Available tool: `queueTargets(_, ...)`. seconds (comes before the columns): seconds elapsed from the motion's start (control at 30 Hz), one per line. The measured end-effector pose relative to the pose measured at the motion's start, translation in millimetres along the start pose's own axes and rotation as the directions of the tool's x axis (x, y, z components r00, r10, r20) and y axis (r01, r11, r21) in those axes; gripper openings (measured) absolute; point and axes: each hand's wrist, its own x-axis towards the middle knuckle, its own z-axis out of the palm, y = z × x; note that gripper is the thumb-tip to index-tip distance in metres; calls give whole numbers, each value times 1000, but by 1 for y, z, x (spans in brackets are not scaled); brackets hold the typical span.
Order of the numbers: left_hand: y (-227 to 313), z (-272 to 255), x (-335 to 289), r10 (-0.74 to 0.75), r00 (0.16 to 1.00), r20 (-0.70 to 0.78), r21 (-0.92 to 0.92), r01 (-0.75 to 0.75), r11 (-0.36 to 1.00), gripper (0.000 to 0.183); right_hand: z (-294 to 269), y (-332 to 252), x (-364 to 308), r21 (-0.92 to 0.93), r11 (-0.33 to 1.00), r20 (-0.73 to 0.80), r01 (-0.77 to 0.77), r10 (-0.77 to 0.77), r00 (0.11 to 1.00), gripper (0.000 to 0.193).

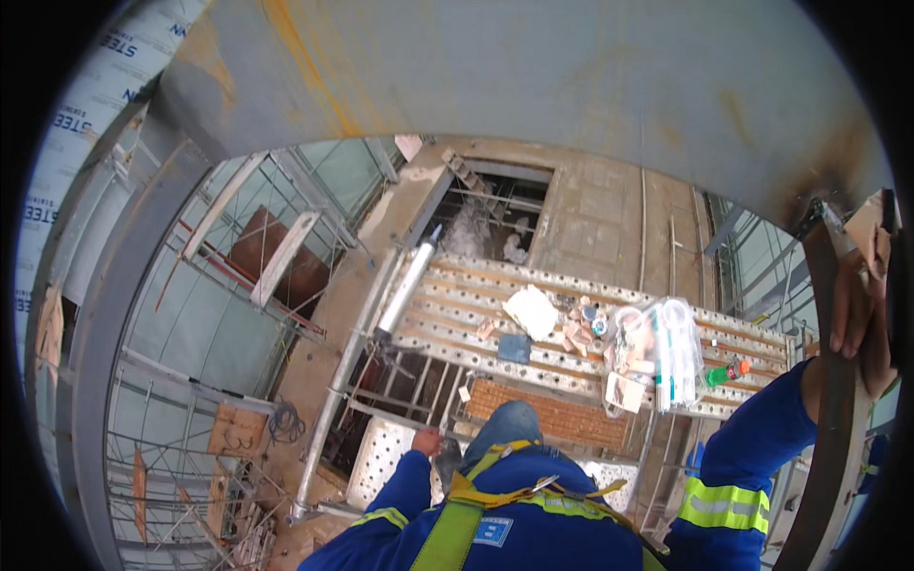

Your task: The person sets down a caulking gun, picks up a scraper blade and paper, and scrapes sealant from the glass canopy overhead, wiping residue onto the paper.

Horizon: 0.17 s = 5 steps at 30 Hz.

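Note:
My right arm, in a blue sleeve with a reflective band, reaches up at the right. My right hand [854, 319] is closed around an upright dark steel post [826, 457]. A brown, cardboard-like piece [868, 228] sits above the fingers at the top of the post. At lower centre, my left hand [427, 441] is low beside my body with its fingers curled. A dark grey thing [447, 463] shows against it, too small to name. My yellow-green harness strap [449, 538] crosses the blue jacket.
Below me, a perforated metal scaffold platform [457, 300] carries a silver sealant gun [407, 285], a white crumpled piece [531, 312], a dark block [514, 348], a clear bag of white tubes [674, 347] and a green bottle [728, 373]. A large grey steel beam [514, 71] spans the top.

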Motion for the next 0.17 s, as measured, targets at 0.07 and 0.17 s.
queueTargets(0.07, 1, 11, 1, -21, 998, 67, -38, 24, 999, 32, 4, 4, -17, 8, 999, -139, -48, 49, 989, 29)
queueTargets(0.17, -11, -29, -3, -117, 973, 199, 32, 113, 993, 28, 8, -8, -14, 99, 983, -1, -156, 157, 988, 17)
